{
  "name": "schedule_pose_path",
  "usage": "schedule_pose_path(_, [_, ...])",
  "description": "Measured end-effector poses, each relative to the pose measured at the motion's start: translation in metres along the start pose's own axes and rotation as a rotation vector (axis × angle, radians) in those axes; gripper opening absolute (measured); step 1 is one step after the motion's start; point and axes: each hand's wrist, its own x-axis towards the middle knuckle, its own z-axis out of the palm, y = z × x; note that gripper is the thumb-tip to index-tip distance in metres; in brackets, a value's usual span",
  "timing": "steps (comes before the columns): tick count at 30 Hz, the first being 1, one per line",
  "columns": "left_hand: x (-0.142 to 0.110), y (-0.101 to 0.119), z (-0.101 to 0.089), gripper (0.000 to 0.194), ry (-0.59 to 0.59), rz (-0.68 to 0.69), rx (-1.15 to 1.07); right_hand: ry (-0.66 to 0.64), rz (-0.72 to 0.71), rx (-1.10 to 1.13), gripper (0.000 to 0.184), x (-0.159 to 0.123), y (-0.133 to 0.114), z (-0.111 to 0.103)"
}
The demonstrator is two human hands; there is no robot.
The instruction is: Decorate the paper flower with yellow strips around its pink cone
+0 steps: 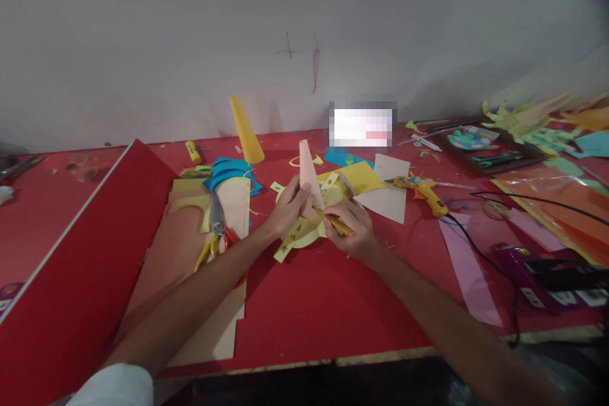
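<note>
My left hand is closed around a pale peach paper cone, thumb on its front, with the narrow end up. Small dark markings show low on the cone. A slim golden-brown pen is gripped in my right hand, its tip at the cone's lower edge. Beneath both hands lies a pale yellow paper cutout with strips sticking out that bear letters and stars. Part of it is hidden by my hands and the cone.
A yellow cone stands behind on the red table. Scissors lie on paper sheets at left, near blue paper pieces. On the right are a yellow glue gun with a black cord, a dark tray and a purple box.
</note>
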Motion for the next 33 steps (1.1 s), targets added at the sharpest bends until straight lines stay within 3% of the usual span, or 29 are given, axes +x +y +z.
schedule_pose_path(33, [0.0, 0.0, 0.0002, 0.039, -0.032, 0.012, -0.034, 0.056, 0.06, 0.009, 0.013, -0.0017, -0.0015, -0.0026])
